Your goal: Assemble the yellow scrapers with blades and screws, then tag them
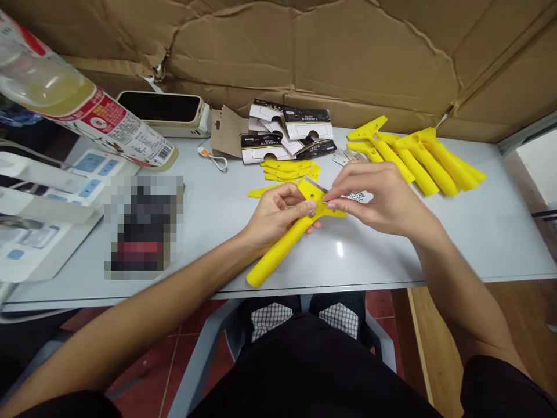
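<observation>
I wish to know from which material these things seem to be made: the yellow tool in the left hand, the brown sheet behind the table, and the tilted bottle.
Yellow tool: probably moulded plastic, satin; even colour, soft highlights.
Brown sheet: cardboard, matt; creases and ragged tears show.
Bottle: likely clear plastic, glossy; yellowish liquid shows through, though glass is not excluded.

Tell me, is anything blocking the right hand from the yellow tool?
Nothing visible is. The right hand has its fingertips right at the head of the yellow tool, which the left hand holds. The small metal pieces lie on the table past those fingertips, not between.
</observation>
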A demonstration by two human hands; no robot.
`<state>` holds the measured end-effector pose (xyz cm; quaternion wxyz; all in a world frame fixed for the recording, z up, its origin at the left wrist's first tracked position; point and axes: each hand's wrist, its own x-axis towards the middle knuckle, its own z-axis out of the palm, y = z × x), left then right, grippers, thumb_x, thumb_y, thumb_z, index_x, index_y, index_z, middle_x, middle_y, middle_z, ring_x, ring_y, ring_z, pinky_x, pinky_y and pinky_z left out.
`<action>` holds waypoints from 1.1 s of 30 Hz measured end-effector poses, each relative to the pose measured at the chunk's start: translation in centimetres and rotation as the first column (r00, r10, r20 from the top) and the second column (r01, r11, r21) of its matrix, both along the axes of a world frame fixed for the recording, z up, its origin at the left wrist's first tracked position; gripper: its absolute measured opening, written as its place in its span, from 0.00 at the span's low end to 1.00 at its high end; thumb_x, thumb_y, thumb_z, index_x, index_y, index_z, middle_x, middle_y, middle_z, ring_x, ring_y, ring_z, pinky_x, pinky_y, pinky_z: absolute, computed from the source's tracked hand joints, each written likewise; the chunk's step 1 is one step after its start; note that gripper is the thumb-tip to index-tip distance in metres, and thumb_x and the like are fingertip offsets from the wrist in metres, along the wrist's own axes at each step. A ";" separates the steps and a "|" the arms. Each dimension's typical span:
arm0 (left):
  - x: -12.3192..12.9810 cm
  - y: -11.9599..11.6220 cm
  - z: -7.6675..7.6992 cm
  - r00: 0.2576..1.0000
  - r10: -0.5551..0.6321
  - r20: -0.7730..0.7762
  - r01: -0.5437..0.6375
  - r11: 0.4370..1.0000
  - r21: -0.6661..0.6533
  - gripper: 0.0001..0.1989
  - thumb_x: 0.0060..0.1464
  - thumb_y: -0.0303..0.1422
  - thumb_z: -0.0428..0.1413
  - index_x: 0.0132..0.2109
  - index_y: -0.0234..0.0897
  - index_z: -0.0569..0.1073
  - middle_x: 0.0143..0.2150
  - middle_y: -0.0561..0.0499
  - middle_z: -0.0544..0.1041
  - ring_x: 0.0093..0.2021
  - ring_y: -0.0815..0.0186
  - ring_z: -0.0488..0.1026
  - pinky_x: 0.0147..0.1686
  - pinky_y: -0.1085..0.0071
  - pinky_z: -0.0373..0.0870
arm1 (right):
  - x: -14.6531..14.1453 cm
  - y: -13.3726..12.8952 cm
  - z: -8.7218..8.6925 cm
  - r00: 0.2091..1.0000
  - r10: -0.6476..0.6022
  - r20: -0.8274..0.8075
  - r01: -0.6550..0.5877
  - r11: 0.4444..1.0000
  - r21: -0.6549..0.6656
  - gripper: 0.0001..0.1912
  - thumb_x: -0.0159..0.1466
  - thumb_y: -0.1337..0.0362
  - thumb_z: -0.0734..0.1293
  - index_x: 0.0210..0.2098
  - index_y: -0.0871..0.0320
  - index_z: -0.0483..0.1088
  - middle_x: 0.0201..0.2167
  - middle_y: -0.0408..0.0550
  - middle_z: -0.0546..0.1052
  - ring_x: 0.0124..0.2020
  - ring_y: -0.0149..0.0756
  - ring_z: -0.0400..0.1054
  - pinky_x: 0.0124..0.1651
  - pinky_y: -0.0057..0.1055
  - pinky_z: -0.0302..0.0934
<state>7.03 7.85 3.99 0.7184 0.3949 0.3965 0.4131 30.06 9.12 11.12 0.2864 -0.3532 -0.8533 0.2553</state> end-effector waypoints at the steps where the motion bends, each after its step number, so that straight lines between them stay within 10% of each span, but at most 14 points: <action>1: 0.0 0.0 0.0 1.000 -0.005 0.005 0.005 1.000 0.008 0.25 0.45 0.43 0.79 0.36 0.37 0.72 0.35 0.51 0.84 0.27 0.60 0.86 0.23 0.72 0.81 | -0.5 0.3 -0.1 1.000 0.022 0.007 -0.022 1.000 0.000 0.07 0.72 0.60 0.74 0.38 0.50 0.85 0.37 0.45 0.85 0.39 0.41 0.76 0.48 0.41 0.66; 33: 0.3 0.2 -1.4 0.997 -0.043 0.060 0.036 0.994 0.108 0.28 0.43 0.45 0.81 0.34 0.35 0.73 0.34 0.52 0.84 0.26 0.64 0.84 0.25 0.70 0.84 | -3.3 0.9 1.8 0.914 -0.161 0.371 0.187 0.982 -0.036 0.06 0.63 0.69 0.74 0.31 0.54 0.83 0.30 0.48 0.84 0.34 0.44 0.74 0.41 0.40 0.60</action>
